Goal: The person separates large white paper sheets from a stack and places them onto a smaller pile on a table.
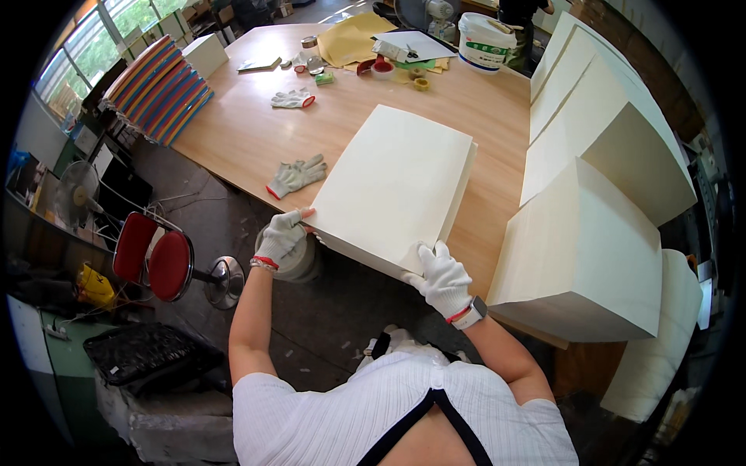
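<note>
A thick stack of cream paper sheets (392, 182) lies on the wooden table in front of me, its near edge at the table's edge. My left hand (282, 235), in a white knit glove with bare fingertips, grips the stack's near left corner. At the near right corner my right hand (443, 278), gloved the same way, has its fingers closed on the edge, where the upper sheets look slightly apart from those below. The undersides of both hands' grips are hidden. A loose grey-white glove (297, 176) with a red cuff rests just beyond my left hand.
Taller cream paper stacks (579, 252) stand close on the right. A stack with coloured edges (159, 92) leans at the far left. Farther back are another glove (293, 99), tape rolls (420, 84), yellow paper (342, 43) and a white bucket (483, 45). A red stool (171, 266) stands left.
</note>
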{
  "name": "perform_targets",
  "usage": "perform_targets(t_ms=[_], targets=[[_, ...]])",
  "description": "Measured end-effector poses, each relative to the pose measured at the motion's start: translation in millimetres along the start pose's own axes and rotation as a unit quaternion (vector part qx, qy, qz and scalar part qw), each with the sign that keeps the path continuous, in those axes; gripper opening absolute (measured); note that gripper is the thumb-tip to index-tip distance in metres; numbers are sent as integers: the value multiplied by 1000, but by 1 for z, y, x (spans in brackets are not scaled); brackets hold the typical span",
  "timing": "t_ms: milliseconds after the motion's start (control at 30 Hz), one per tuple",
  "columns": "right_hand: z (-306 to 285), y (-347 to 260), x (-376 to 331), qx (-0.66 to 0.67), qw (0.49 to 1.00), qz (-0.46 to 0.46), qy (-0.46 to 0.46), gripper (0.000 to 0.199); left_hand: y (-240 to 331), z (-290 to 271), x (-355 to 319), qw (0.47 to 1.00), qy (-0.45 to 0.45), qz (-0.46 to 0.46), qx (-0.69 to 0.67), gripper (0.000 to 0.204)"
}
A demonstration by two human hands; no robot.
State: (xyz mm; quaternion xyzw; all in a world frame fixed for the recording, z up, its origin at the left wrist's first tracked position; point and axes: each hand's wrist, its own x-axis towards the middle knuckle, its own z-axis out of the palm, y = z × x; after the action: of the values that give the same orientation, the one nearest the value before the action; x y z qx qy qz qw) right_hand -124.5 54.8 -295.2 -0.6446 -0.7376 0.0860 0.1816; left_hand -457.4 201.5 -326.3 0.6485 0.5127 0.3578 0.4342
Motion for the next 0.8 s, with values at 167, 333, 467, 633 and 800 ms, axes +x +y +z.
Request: perform_targets(t_ms=[167, 333, 467, 633, 800], targets=[[2, 1, -3, 22, 1000, 10, 4, 63, 1, -2, -1, 995, -7, -50, 85, 47], [0, 8, -10, 84, 996, -13, 35, 58, -23, -6, -2, 998, 5, -42, 36, 47], [-23, 33, -47, 203, 974, -64, 72, 49, 2, 2, -12, 992, -17, -64, 110, 56], [-172, 71, -135, 206, 959, -112, 161, 24, 87, 35, -33, 959, 113, -107, 238, 68], [-246, 220, -241, -152, 836, 108, 517, 22, 81, 77, 0, 946, 156, 213, 188, 50]])
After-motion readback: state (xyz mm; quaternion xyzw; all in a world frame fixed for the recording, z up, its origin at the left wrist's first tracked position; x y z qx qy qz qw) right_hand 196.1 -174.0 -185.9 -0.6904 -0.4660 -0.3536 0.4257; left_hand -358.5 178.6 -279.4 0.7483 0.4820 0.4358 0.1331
